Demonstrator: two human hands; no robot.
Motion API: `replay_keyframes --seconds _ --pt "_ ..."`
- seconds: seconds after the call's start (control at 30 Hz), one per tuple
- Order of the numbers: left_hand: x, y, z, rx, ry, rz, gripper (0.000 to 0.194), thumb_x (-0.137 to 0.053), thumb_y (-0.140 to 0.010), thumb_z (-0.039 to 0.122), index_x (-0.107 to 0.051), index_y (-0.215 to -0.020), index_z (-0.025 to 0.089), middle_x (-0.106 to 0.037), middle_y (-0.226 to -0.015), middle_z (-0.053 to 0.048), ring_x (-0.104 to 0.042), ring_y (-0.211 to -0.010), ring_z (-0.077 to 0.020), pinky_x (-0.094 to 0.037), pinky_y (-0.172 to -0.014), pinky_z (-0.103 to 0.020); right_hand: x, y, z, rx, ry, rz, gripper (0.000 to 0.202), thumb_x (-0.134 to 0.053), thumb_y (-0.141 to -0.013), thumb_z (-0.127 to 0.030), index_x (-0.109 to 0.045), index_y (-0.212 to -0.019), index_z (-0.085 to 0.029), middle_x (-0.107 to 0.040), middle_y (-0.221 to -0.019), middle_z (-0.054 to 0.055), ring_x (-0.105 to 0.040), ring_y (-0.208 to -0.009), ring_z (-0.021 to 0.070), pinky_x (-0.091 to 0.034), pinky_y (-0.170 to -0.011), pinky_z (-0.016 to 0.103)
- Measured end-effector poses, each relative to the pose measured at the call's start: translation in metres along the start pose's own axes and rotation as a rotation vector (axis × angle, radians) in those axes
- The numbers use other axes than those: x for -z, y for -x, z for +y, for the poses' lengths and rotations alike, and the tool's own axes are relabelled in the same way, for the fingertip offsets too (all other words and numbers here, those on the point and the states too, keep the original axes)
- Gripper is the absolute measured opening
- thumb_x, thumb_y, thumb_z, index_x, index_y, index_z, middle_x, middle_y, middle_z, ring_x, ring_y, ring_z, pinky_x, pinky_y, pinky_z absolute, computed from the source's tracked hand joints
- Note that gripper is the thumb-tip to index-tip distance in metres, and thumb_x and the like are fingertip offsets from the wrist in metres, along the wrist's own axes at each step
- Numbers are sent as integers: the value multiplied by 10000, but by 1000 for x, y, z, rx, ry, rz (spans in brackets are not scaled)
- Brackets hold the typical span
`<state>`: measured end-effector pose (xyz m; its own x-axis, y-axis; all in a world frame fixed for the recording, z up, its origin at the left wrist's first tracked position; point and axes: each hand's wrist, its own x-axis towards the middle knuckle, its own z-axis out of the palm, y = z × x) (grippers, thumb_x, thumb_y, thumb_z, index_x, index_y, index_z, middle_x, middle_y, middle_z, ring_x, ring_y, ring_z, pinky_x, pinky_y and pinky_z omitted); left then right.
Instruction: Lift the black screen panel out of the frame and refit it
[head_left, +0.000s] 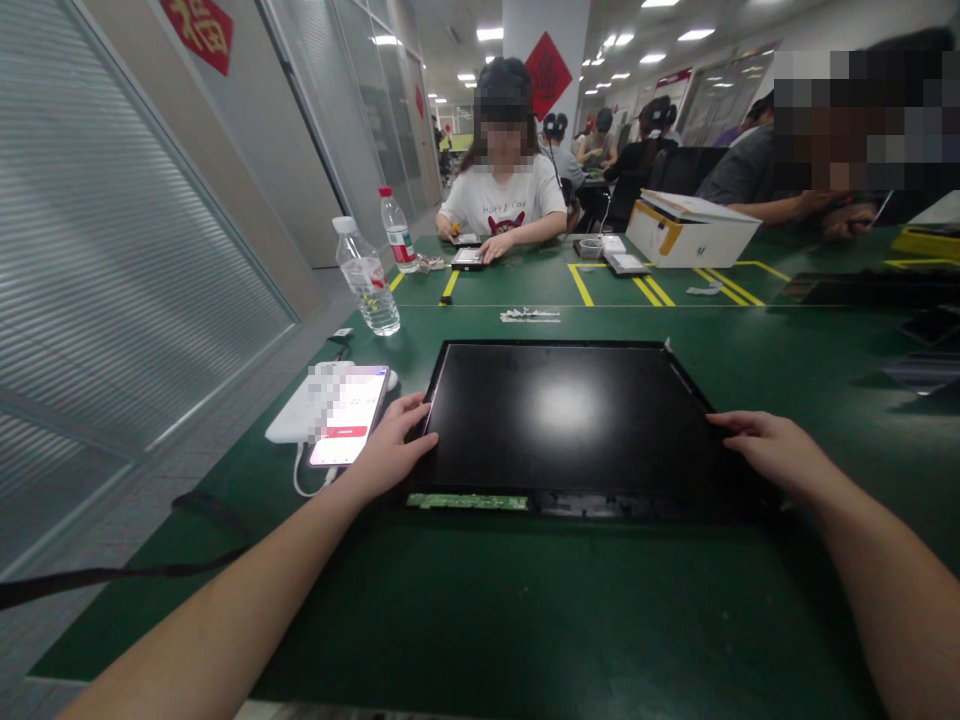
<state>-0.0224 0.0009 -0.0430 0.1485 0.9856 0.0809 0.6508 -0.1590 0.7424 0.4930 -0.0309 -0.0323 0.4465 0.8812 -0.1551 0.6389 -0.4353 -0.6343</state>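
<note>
A black LCD display panel (510,420) lies face up on the green table before me, a bright reflection in its middle. Along its near edge shows a strip of green circuit board (466,502). My left hand (401,437) grips the panel's left edge, with the thumb over the front rim. At the right edge my right hand (757,440) holds on, its fingertips on the frame and some fingers partly hidden below. A small pale tab (667,344) sticks up at the far right corner.
Left of the panel lie a lit phone (351,415) and a white power bank (292,405) with a cable. Two water bottles (367,280) stand beyond. White scraps (530,315) lie behind the panel. A person (504,190) works opposite near a white box (694,230).
</note>
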Motion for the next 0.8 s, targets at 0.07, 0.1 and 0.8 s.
replay_keyframes --seconds 0.07,0.1,0.8 --pt "0 0 0 -22 -83 -19 538 -662 -858 395 -734 -1344 177 -511 -1597 -157 -451 -1525 -402 -312 -1302 -560 -1 -1 1 -25 4 -2 431 -596 -701 -159 -802 -1078 -187 -815 -1088 101 -739 -1030 285 -520 -1001 394" --pt "0 0 0 -34 -120 -22 529 -649 -871 386 -725 -1353 182 -512 -1600 -153 -458 -1523 -395 -323 -1297 -564 -1 -2 1 -36 4 -5 442 -596 -700 -160 -802 -1091 -184 -815 -1093 102 -740 -1032 284 -520 -1003 391" --pt "28 14 25 -372 -379 -353 565 -729 -946 450 -670 -1464 232 -495 -1641 -183 -482 -1492 -405 -432 -1200 -620 1 8 -14 -38 70 35 366 -608 -755 -170 -826 -1049 -175 -810 -906 70 -727 -823 244 -519 -787 328"
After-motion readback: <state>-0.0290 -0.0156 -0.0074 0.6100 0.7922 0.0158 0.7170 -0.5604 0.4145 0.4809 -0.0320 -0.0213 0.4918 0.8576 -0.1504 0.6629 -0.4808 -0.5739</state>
